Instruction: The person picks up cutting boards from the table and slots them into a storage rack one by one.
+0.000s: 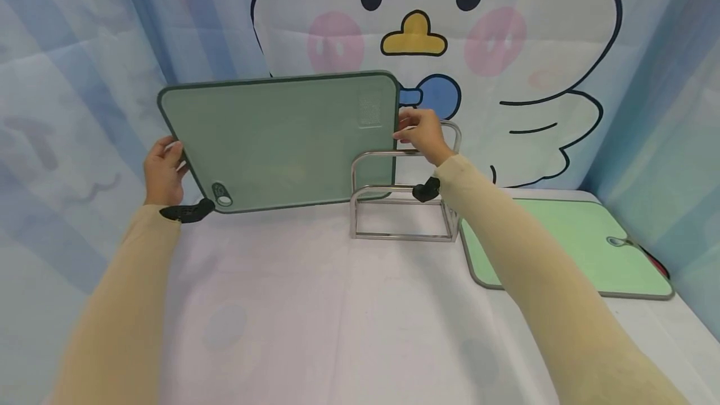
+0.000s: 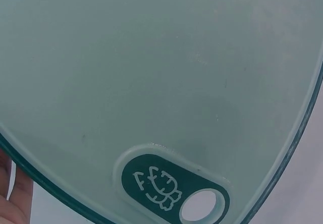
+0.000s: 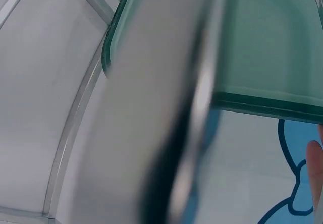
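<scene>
A dark-rimmed green cutting board [image 1: 281,142] is held up on its long side, tilted with its left end out in the air. My left hand [image 1: 163,174] grips its left edge near a handle hole. The left wrist view shows that hole beside a dark patch with a carrot drawing [image 2: 156,183]. With its fingertips, my right hand [image 1: 424,133] pinches the board's right edge. The board's lower right corner is between the bars of a metal wire rack [image 1: 405,236]; whether it touches them I cannot tell. A blurred bar crosses the right wrist view.
On the table [image 1: 281,317], right of the rack, a light green board [image 1: 568,230] lies flat, partly covered by my right sleeve. Something red [image 1: 658,264] shows at its far right edge. Behind stands a curtain [image 1: 551,36] printed with a cartoon bird.
</scene>
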### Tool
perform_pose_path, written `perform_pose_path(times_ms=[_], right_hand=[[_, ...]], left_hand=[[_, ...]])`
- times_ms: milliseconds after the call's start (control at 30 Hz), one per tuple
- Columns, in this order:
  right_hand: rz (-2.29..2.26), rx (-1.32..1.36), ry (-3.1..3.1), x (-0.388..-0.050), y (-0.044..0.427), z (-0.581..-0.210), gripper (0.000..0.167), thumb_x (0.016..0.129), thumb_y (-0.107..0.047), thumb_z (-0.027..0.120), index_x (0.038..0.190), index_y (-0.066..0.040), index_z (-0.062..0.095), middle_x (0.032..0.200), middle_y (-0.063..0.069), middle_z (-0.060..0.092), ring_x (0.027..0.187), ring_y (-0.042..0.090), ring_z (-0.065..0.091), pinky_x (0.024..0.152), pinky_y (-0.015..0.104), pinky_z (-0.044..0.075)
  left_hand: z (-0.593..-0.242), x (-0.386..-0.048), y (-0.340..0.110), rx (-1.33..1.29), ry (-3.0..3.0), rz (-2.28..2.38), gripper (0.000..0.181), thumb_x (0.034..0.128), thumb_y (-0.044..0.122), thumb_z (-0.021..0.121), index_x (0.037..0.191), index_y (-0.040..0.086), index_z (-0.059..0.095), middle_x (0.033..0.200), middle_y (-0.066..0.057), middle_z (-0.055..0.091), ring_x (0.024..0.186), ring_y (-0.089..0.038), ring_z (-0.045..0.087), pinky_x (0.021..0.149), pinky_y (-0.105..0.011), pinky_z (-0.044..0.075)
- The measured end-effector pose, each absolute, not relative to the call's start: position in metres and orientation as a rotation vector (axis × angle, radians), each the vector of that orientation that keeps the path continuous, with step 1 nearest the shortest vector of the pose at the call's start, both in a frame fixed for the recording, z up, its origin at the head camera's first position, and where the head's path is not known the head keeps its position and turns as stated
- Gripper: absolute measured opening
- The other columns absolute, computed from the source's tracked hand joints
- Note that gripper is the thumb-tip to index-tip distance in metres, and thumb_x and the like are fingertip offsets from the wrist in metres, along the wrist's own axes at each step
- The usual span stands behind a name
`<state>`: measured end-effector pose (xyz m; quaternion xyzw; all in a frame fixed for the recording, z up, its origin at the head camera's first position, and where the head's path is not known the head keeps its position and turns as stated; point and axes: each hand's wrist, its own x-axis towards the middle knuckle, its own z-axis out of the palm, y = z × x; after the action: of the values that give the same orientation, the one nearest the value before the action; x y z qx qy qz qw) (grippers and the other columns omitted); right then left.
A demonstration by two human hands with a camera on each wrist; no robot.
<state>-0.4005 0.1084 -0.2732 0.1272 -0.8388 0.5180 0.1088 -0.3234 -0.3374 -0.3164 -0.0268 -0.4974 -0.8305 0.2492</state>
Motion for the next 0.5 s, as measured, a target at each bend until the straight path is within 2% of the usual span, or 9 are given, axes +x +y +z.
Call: perform_pose_path(times_ms=[67,167,400,500], right_hand=[[1.514,0.361,-2.472,-0.399,0.11,-0.274,0.033,0.081,0.004,0.069,0.114,0.003,0.064,0.104,0.021,0.064,0.078,0.016,0.065,0.077,0.029,0.058],[1.53,0.335,-2.48,-0.398,0.112,-0.275,0.035,0.081,0.003,0.069,0.116,0.002,0.063,0.109,0.022,0.064,0.08,0.017,0.066,0.079,0.03,0.058],[1.546,0.359,-2.482,-0.396,0.117,-0.276,0.033,0.084,0.0,0.067,0.117,0.002,0.062,0.113,0.023,0.064,0.093,0.025,0.067,0.082,0.035,0.057],[1.549,0.367,-2.487,-0.397,0.119,-0.274,0.03,0.086,-0.004,0.067,0.114,0.002,0.062,0.112,0.023,0.065,0.09,0.021,0.067,0.083,0.036,0.056]], left_hand=[[-0.317,-0.323,-0.337,-0.074,-1.364,-2.267,0.01,0.0915,0.009,0.057,0.1,0.006,0.061,0.081,-0.002,0.062,0.07,-0.012,0.059,0.065,-0.023,0.049],[-0.317,-0.321,-0.334,-0.087,-1.367,-2.276,0.011,0.0909,0.009,0.058,0.101,0.006,0.061,0.081,-0.002,0.062,0.071,-0.013,0.06,0.065,-0.023,0.05],[-0.314,-0.316,-0.328,-0.107,-1.381,-2.273,0.014,0.0907,0.009,0.059,0.104,0.005,0.061,0.084,-0.003,0.064,0.073,-0.013,0.062,0.067,-0.022,0.052],[-0.313,-0.317,-0.327,-0.101,-1.393,-2.266,0.014,0.0905,0.01,0.059,0.104,0.006,0.062,0.085,-0.002,0.064,0.075,-0.012,0.063,0.068,-0.022,0.053]])
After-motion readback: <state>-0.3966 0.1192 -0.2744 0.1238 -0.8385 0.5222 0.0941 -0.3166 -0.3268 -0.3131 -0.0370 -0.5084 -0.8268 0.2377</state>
